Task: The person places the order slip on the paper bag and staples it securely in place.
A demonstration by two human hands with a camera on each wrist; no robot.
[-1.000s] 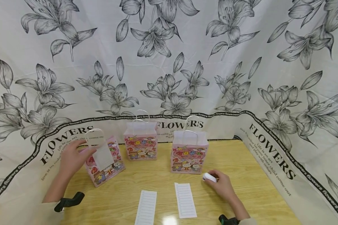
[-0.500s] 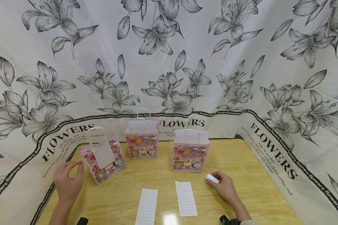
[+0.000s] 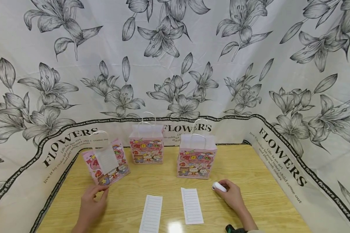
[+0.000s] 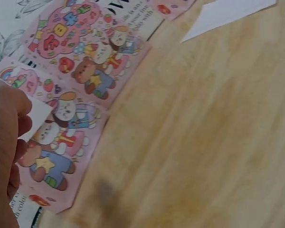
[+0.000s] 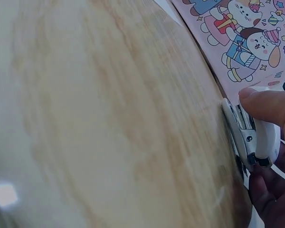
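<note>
My right hand (image 3: 234,198) grips a small white stapler (image 3: 219,186) just above the table, with the thumb on its upper arm in the right wrist view. My left hand (image 3: 92,203) has loosely bent fingers and nothing visible in them. It is in front of the left pink gift bag (image 3: 122,158), its fingertips overlapping the bag's lower edge; I cannot tell if they touch. A white paper slip (image 3: 107,160) hangs on that bag's printed front, near the white handle. In the left wrist view, fingers partly cover the slip (image 4: 39,116).
Two more pink cartoon gift bags stand behind, one at the middle back (image 3: 147,152) and one to its right (image 3: 196,163). A lined paper strip (image 3: 151,213) and another lined strip (image 3: 192,206) lie on the wooden table (image 3: 250,168). A flower-print cloth (image 3: 175,87) encloses the table.
My left hand has left the top of the left bag, dropped to its left side, then shifted right to the bag's front lower edge. The right hand with the stapler stays nearly still.
</note>
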